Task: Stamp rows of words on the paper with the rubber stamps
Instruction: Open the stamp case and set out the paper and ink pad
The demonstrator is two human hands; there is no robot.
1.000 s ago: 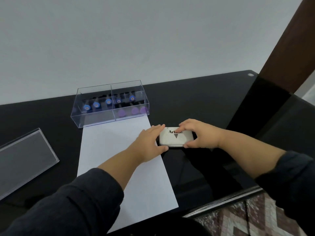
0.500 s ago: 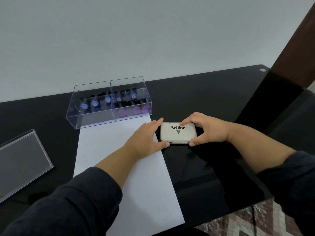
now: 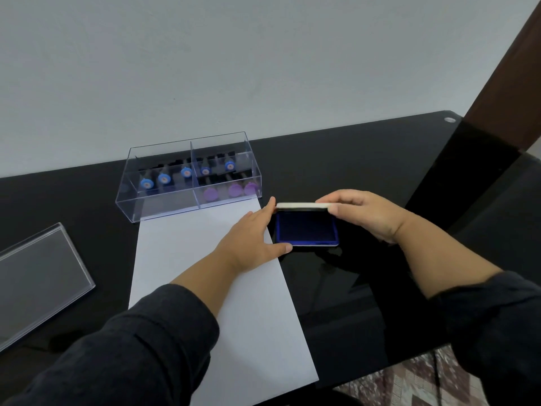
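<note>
1. Head view: your left hand [image 3: 248, 241] is lying over the right edge of the white paper [image 3: 210, 276], its thumb and fingertips bracing the left side of the ink pad [image 3: 306, 230]; the fingers are only slightly bent, touching rather than wrapping.
2. Your right hand [image 3: 366, 213] is pinching the pad's white lid [image 3: 301, 206], fingers curled over its top edge, holding it tilted up on its far side so the dark blue inking surface is showing.
3. The ink pad is sitting on the black glass table [image 3: 380, 159], just beside the paper's right edge, near its far corner.
4. The rubber stamps [image 3: 187, 172] are standing in the clear plastic box [image 3: 164, 209] at the far end of the paper: 5 with blue tops in the back row, 3 with purple tops [image 3: 234, 190] in front at the right compartment.
5. The paper is showing no print where it is visible.
6. A clear box cover [image 3: 38, 276] is lying on the table, well apart to the left.
</note>
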